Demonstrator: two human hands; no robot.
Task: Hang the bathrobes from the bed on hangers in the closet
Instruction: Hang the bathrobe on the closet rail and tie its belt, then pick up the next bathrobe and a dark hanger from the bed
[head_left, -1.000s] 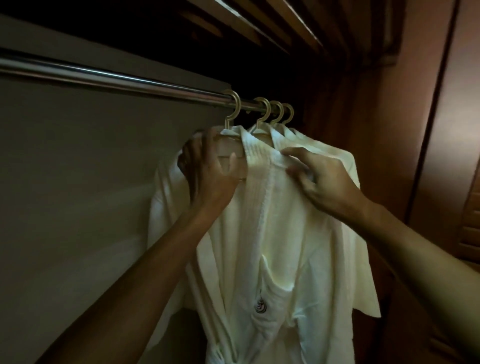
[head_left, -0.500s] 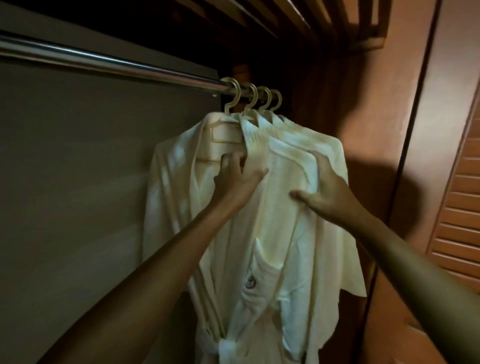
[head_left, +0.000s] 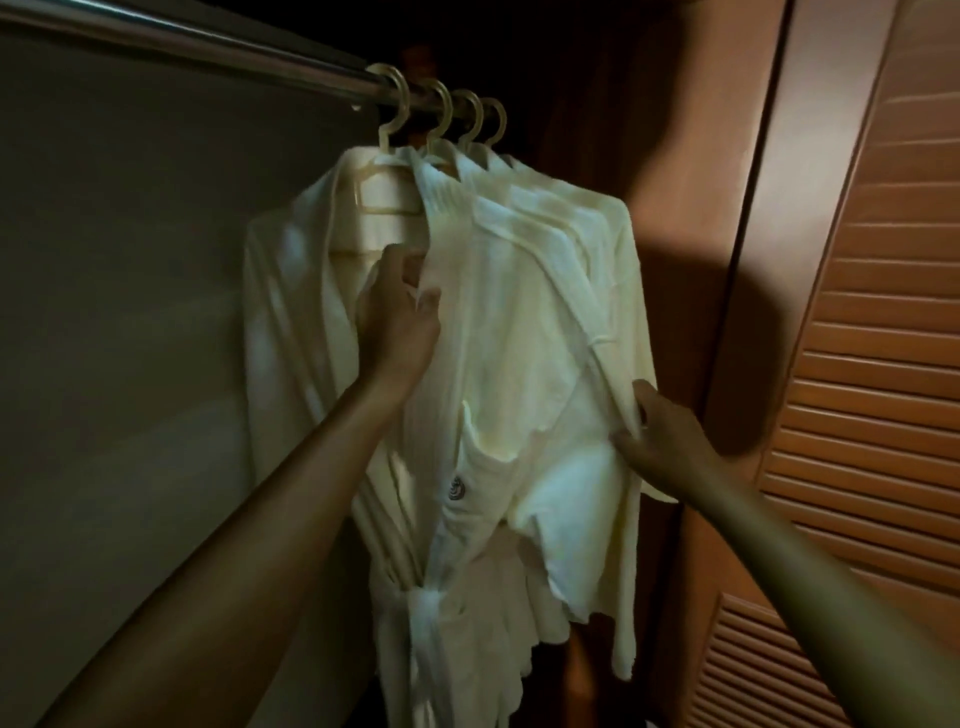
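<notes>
four hangers (head_left: 384, 143) carry cream bathrobes (head_left: 524, 322), bunched close, front one belted.

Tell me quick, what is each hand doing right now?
Left hand: grips the front cream-white cloth bathrobe by its ribbed lapel.
Right hand: pinches the edge of a cream-white bathrobe sleeve.
</notes>
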